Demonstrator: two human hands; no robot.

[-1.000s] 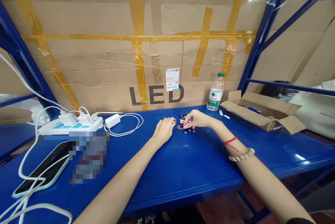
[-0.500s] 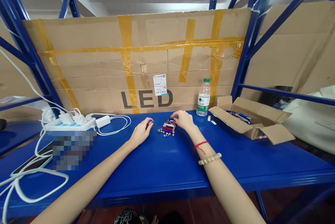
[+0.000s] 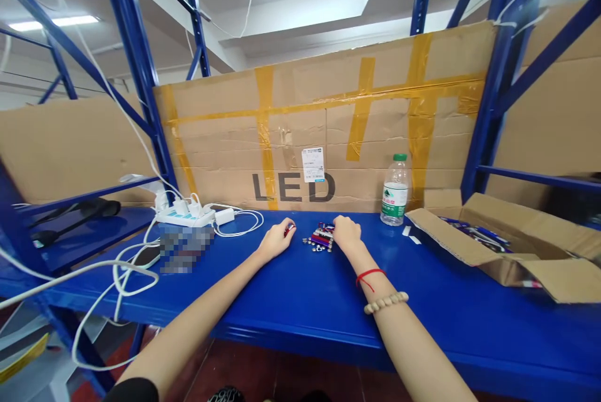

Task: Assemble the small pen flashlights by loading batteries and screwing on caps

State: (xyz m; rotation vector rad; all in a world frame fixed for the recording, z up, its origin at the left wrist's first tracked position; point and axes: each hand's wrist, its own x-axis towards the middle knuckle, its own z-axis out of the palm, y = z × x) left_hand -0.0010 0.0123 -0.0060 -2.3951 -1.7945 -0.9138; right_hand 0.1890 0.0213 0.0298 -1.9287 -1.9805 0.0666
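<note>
On the blue tabletop (image 3: 291, 292), clocked from the small-parts cluster (image 3: 321, 237) between both hands, we list: open carton (image 3: 448, 240), three o'clock, probably set aside for elbow room; right hand (image 3: 348, 234), three o'clock, nearer, finger grip we cannot tell; left hand (image 3: 276, 242), nine o'clock, fingers narrowed round a red piece (image 3: 290, 228), seemingly held apart.

At the blue table (image 3: 300, 302), the left hand (image 3: 277, 240) has a small red item (image 3: 290, 228) in its grip, and the right hand (image 3: 348, 233) is at the right edge of some coloured pieces (image 3: 322, 238).
</note>
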